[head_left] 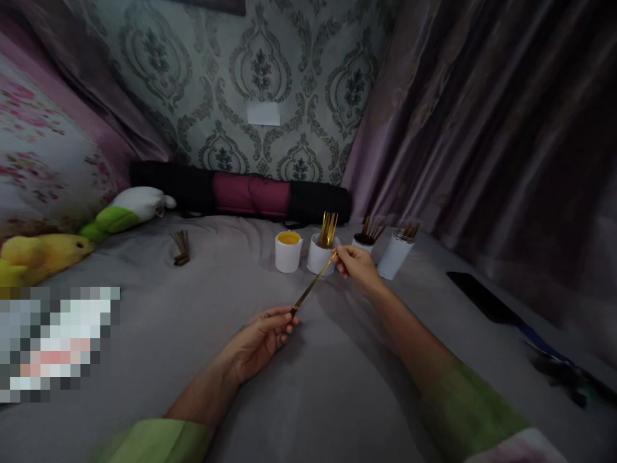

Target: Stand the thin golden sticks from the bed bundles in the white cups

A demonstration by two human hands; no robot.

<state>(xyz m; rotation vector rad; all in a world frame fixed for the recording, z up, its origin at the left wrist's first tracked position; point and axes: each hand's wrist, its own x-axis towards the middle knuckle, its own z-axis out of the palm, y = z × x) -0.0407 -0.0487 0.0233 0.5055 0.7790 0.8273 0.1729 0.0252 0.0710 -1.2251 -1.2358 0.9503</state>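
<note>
My left hand (265, 337) pinches the dark lower end of a thin stick (311, 287). The stick slants up to the right and shines gold toward its upper end. There, the fingertips of my right hand (355, 263) close on it. Just behind my right hand stands a white cup (319, 257) holding several upright gold strips (330, 229). To its left is a white cup with a yellow inside (288, 254). A third cup with a dark inside (364, 239) and thin brown sticks is partly hidden by my right hand. A taller white container (396, 256) also holds brown sticks.
A small bundle of brown sticks (180, 249) lies on the grey sheet (222, 283) at left. Plush toys (128, 212) sit farther left. A black and maroon roll (250, 195) lies along the wall. A flat black object (482, 296) lies at right.
</note>
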